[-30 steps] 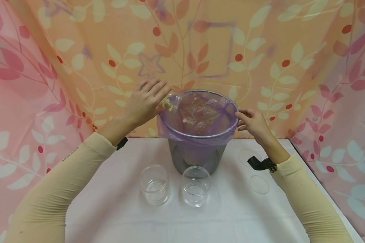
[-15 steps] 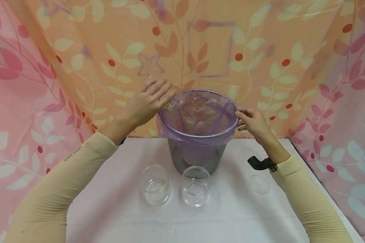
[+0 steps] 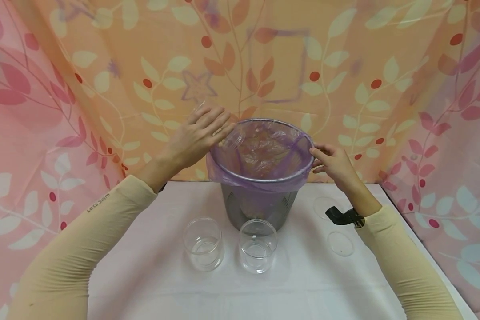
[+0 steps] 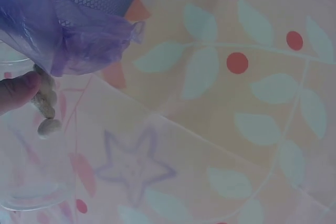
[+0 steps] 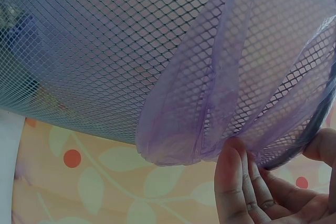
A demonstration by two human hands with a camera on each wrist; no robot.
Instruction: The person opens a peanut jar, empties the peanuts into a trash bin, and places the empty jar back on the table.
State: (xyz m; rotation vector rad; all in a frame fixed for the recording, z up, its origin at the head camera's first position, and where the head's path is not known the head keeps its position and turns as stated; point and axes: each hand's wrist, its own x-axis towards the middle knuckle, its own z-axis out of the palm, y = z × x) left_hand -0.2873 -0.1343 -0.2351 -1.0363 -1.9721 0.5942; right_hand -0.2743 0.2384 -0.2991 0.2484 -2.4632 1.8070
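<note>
My left hand [image 3: 198, 138] grips a clear plastic jar [image 3: 235, 137], tilted with its mouth over the left side of a mesh wastebasket [image 3: 260, 211]. Several pale, nut-like pieces [image 4: 46, 90] show inside the jar in the left wrist view, near the thumb. The hand hides much of the jar in the head view. A purple bin liner [image 3: 264, 153] covers the basket's inside and folds over its rim. On the other side, my right hand [image 3: 335, 166] holds that rim, thumb on top. Its fingers touch the outer mesh and liner in the right wrist view.
Two clear plastic jars without lids [image 3: 203, 251] stand upright in front of the wastebasket, side by side. Two thin clear discs, apparently lids [image 3: 341, 244], lie on the white tabletop [image 3: 288, 289] at the right. A patterned curtain [image 3: 344, 58] hangs close behind.
The left hand has rolled a little further toward the basket, tipping the jar more. Pale pieces visible at the jar's mouth and below it a second ago are mostly out of sight. The right hand stays.
</note>
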